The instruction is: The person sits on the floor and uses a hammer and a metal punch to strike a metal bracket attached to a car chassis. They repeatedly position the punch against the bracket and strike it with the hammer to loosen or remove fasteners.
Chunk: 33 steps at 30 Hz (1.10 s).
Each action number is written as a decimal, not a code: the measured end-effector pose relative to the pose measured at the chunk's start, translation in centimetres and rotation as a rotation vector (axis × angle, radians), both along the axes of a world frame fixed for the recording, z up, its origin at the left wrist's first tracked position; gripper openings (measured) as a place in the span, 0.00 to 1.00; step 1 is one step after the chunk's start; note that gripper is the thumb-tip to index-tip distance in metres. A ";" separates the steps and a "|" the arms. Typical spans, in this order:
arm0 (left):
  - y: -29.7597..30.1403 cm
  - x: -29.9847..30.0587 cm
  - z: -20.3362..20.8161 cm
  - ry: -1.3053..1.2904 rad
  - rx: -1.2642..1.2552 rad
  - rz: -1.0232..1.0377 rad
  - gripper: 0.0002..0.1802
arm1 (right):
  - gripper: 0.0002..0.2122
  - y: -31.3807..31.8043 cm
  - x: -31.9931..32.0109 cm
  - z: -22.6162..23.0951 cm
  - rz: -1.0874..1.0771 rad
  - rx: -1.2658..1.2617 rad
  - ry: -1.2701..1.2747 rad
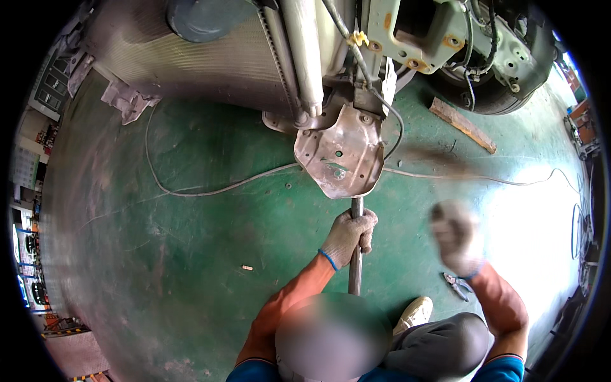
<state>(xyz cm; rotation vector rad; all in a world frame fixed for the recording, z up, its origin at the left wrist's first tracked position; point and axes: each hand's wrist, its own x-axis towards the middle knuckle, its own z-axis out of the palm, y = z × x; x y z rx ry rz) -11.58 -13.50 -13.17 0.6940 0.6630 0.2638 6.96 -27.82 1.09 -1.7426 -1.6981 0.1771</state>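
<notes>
My left hand (350, 235), in a pale work glove with a blue cuff, is wrapped round a grey metal bar (355, 277). The bar's far end meets or passes under the lower edge of a bent, dented metal bracket (339, 153) on the vehicle's front; the exact contact is hidden. My right hand (456, 237), gloved the same way, is raised to the right of the bar and smeared by motion. Its fingers look curled, but whether they hold anything is unclear. A dark brownish smear lies just beyond it. Pliers (457, 286) lie on the floor below my right hand.
The stripped vehicle front spans the far side, with a radiator (197, 70), a white upright tube (303, 57) and a tire (484, 95). A wood piece (463, 125) lies on the green floor. A thin cable (235, 184) runs across it. My shoe (417, 312) is near.
</notes>
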 end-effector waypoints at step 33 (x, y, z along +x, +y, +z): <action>-0.4 -0.7 2.3 0.108 -0.057 -0.088 0.10 | 0.14 0.4 -0.5 -2.3 -0.294 -0.596 0.244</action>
